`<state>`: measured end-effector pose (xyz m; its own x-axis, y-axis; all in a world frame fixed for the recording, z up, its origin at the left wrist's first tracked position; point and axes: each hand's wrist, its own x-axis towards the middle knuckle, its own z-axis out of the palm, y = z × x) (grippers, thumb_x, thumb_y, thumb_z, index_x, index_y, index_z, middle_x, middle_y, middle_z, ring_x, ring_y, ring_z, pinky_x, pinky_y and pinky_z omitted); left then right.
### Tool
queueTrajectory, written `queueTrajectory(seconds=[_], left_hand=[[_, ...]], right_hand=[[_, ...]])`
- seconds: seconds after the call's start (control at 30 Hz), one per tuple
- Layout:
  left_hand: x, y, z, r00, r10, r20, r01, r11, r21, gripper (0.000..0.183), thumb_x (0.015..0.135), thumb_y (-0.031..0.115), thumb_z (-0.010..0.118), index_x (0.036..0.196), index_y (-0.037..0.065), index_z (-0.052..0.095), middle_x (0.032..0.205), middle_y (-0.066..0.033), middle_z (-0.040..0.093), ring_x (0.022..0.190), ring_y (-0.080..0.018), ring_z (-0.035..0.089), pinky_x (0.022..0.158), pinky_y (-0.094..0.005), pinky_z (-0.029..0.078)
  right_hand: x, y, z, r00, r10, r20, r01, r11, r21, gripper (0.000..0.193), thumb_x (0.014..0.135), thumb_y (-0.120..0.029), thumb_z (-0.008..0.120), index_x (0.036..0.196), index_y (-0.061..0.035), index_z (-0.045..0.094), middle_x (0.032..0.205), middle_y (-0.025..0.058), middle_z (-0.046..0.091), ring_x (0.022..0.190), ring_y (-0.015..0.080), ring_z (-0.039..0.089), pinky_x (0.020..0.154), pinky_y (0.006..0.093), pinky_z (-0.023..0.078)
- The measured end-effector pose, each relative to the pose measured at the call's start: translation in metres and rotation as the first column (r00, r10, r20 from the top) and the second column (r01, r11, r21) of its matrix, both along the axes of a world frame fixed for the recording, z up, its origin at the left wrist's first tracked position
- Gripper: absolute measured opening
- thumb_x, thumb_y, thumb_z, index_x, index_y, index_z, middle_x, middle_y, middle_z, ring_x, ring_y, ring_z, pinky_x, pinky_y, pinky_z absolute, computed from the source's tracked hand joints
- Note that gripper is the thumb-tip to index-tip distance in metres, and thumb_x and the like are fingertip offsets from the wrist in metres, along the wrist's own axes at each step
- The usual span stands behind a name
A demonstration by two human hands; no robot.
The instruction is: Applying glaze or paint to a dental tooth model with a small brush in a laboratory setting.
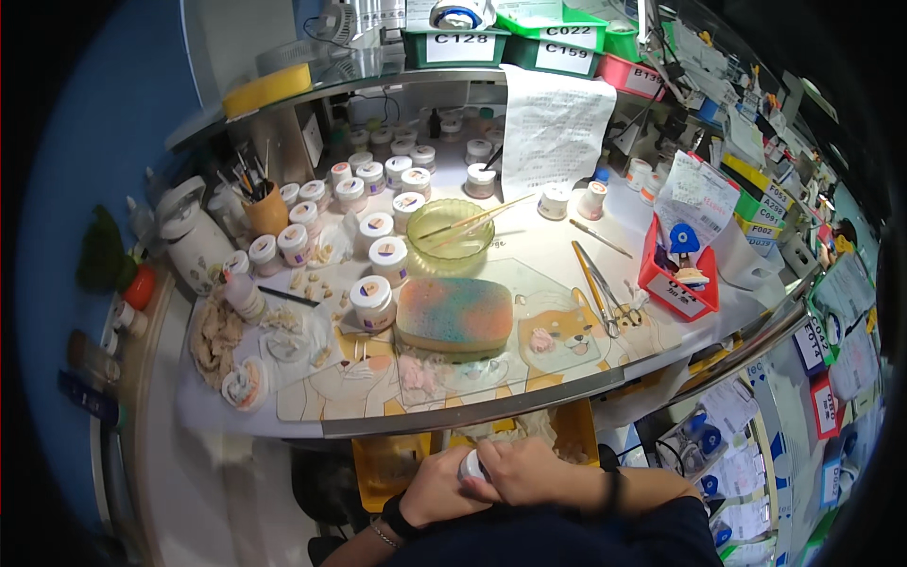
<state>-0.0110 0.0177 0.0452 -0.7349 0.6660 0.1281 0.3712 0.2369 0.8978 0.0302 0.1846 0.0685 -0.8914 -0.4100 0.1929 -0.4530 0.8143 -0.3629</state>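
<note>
Both hands are close together in front of the table's near edge, above a yellow drawer (375, 477). My left hand (436, 489) is wrapped around a small white jar (470, 464), mostly hidden by fingers. My right hand (525, 470) closes over the same jar from the other side, fingers on its top. On the table beyond lie a sponge block (453, 314) speckled orange and teal and a glass plate (557, 345) with pink paste on it. Behind the sponge, brushes rest across a green glass bowl (451, 248).
Several white-lidded jars (372, 300) crowd the left and back. A brush holder (265, 210), a crumpled cloth (217, 335) and a dental model (246, 385) are at left. Scissors (627, 314), tweezers (593, 282) and a red tray (678, 283) sit at right. A paper sheet (556, 132) hangs behind.
</note>
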Motion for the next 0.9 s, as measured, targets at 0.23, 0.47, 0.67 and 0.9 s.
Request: queueTrajectory(seconds=[0.23, 0.47, 0.67, 0.9], left_hand=[[-0.007, -0.017, 0.009, 0.998, -0.062, 0.001, 0.062, 0.993, 0.105, 0.045, 0.058, 0.020, 0.082, 0.093, 0.003, 0.060, 0.085, -0.0130, 0.064, 0.077, -0.0277, 0.065, 0.070, -0.0336, 0.051], [-0.017, -0.037, 0.017, 0.933, -0.270, 0.240, 0.204, 0.942, 0.265, 0.044, 0.063, 0.017, 0.082, 0.099, 0.003, 0.061, 0.085, -0.0071, 0.064, 0.083, -0.0205, 0.065, 0.077, -0.0286, 0.050], [-0.009, -0.072, 0.017, 0.813, -0.248, 0.527, -0.016, 0.895, 0.446, 0.056, 0.073, -0.001, 0.075, 0.121, -0.001, 0.045, 0.107, -0.0101, 0.060, 0.095, -0.0164, 0.064, 0.085, -0.0307, 0.052], [0.011, -0.091, 0.006, 0.840, -0.018, 0.543, -0.300, 0.817, 0.492, 0.063, 0.064, -0.005, 0.064, 0.122, 0.000, 0.039, 0.122, -0.0136, 0.049, 0.094, -0.0291, 0.065, 0.079, -0.0393, 0.055]], right_hand=[[-0.014, 0.013, 0.002, 0.954, 0.079, 0.290, 0.073, 0.875, -0.478, 0.041, 0.094, -0.041, 0.046, 0.084, -0.0021, 0.055, 0.066, 0.0078, 0.060, 0.057, 0.0210, 0.058, 0.053, 0.0344, 0.046], [-0.040, 0.055, 0.042, 0.626, 0.294, 0.722, 0.218, 0.823, -0.525, 0.048, 0.101, -0.037, 0.030, 0.103, -0.0008, 0.061, 0.084, 0.0071, 0.061, 0.075, 0.0140, 0.054, 0.072, 0.0288, 0.045], [-0.149, 0.142, 0.099, 0.868, -0.003, 0.496, 0.265, 0.848, -0.459, 0.031, 0.092, -0.029, 0.056, 0.104, -0.0024, 0.064, 0.069, 0.0032, 0.064, 0.047, 0.0054, 0.046, 0.043, 0.0207, 0.036], [-0.265, 0.157, 0.070, 0.785, -0.254, 0.565, 0.572, 0.648, -0.504, 0.035, 0.088, -0.031, 0.062, 0.102, 0.0016, 0.062, 0.076, 0.0069, 0.065, 0.046, 0.0094, 0.046, 0.043, 0.0236, 0.039]])
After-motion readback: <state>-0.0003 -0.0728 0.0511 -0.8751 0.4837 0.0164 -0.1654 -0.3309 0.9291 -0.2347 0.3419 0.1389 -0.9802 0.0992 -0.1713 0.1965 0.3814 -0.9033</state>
